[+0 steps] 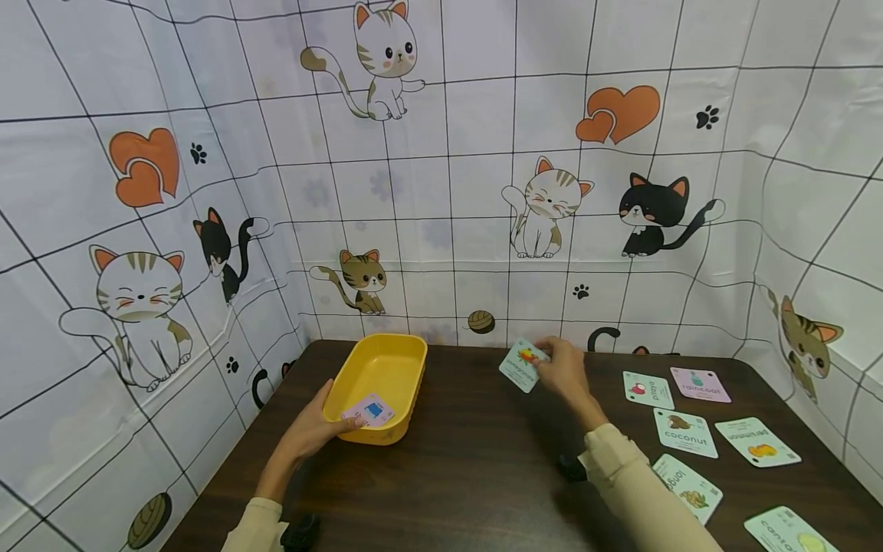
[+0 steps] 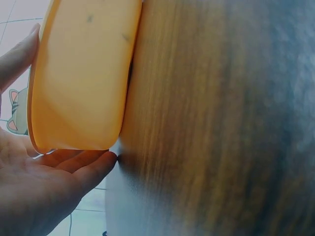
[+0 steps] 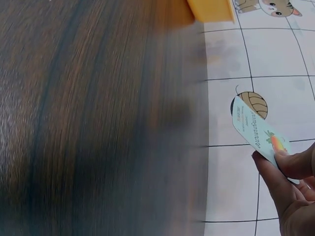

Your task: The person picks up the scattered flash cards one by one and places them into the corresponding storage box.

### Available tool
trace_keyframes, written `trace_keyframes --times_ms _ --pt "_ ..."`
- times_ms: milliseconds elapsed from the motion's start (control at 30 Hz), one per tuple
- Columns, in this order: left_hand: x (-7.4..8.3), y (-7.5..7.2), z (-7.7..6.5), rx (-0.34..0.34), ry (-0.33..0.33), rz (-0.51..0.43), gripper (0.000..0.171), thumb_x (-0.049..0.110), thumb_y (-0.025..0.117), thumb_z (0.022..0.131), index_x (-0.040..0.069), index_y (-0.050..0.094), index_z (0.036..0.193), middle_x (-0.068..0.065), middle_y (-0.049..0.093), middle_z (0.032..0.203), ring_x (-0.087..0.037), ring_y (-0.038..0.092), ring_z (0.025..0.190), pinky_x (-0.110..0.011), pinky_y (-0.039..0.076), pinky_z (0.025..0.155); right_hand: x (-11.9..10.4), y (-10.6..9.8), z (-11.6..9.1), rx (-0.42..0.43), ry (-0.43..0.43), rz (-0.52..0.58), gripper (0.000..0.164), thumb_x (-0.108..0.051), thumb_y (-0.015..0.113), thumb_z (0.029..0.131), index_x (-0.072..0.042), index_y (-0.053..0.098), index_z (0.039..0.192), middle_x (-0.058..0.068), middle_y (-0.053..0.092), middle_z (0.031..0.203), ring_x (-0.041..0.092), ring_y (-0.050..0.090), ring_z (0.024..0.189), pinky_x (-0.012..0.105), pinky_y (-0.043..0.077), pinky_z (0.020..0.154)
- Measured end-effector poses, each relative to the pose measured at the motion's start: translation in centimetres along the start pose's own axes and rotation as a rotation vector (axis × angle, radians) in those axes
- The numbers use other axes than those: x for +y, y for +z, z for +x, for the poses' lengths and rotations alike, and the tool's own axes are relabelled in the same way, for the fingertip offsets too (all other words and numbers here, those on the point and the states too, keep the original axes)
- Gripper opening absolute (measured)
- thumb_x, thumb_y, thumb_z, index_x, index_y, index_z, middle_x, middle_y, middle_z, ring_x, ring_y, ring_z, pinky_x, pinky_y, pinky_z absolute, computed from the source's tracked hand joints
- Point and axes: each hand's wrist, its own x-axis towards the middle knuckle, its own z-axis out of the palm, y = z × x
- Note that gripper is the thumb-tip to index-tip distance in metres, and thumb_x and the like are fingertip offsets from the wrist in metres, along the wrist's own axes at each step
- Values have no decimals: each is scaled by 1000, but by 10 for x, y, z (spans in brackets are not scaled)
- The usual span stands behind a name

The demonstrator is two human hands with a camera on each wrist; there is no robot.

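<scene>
My left hand (image 1: pixel 313 424) grips the near left corner of a yellow plastic basket (image 1: pixel 418 366), thumb over the rim and fingers along the outside. In the left wrist view the basket's wall (image 2: pixel 83 73) fills the upper left, with fingertips at its lower end. A pink card (image 1: pixel 372 411) with a blue picture lies inside the basket. Above the table's far edge, my right hand (image 1: pixel 566 373) pinches a pale green flash card (image 1: pixel 517 368) showing a red-orange fruit. In the right wrist view the card (image 3: pixel 253 129) is tilted between thumb and fingers.
Several cards lie on the right of the dark wooden table (image 1: pixel 469 460): a pitaya card (image 1: pixel 648 390), a raincoat card (image 1: pixel 700 385), a coconut card (image 1: pixel 685 432), a persimmon card (image 1: pixel 757 442) and others nearer. A cat-patterned sheet (image 1: pixel 476 184) hangs behind the table.
</scene>
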Motion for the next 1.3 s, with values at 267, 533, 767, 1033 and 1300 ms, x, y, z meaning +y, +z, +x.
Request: trace_keyframes --times_ms 267,533,767,1033,1300 --pt "1 0 -2 -4 9 8 119 39 85 90 -2 8 171 -26 56 149 -25 61 116 -58 43 120 -3 6 0 6 2 23 29 1 70 93 5 73 121 29 77 115 41 71 107 50 55 88" --pt "0 -1 -1 3 9 14 114 37 84 90 0 12 171 -26 57 147 -25 61 113 -54 47 116 -9 11 -3 -6 12 48 29 1 70 93 5 73 121 28 77 114 39 70 104 43 55 83" --pt "0 -1 1 5 21 15 112 37 85 90 3 16 171 -21 62 137 -21 60 108 -45 49 109 -15 17 -3 -9 10 54 29 -1 70 93 5 74 121 28 78 114 39 71 104 45 56 83" --pt "0 -1 -1 11 -12 24 114 39 83 91 2 12 171 -22 59 142 -23 59 109 -49 49 111 -27 27 -2 -19 -4 94 27 -1 72 93 4 75 119 26 78 111 35 72 99 35 54 74" --pt "1 0 -1 4 -25 17 118 41 83 91 0 7 172 -29 47 159 -33 57 125 -63 37 123 -38 37 -2 -23 -15 105 28 -1 73 93 4 75 120 25 78 113 34 71 99 37 54 77"
